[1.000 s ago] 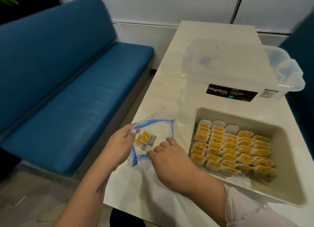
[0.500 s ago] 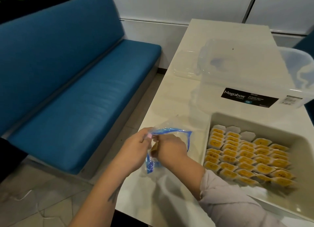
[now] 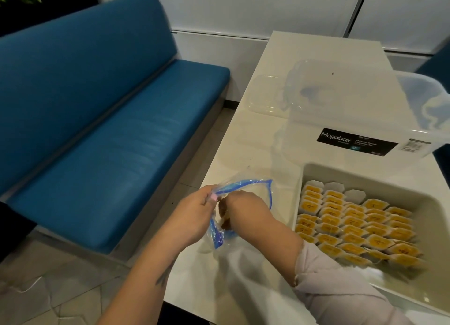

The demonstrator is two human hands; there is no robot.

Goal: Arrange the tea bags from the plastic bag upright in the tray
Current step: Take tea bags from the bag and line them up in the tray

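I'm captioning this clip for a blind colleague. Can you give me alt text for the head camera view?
A person's right hand reaches into a plastic bag that the left hand pinches open at the table edge. To the right, a tray holds rows of upright tea bags, behind it a clear box.

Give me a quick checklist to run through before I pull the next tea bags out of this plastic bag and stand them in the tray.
1. Bag mouth held open: ok, the left hand pinches the rim of the plastic bag.
2. Right hand inside the bag: ok.
3. Tea bag actually gripped: cannot tell, the fingers are hidden.
4. Free room in the tray: ok, bare floor shows along its far side.
5. Tea bags already placed standing in rows: ok.
6. Path from bag to tray: ok, they sit side by side on the table.
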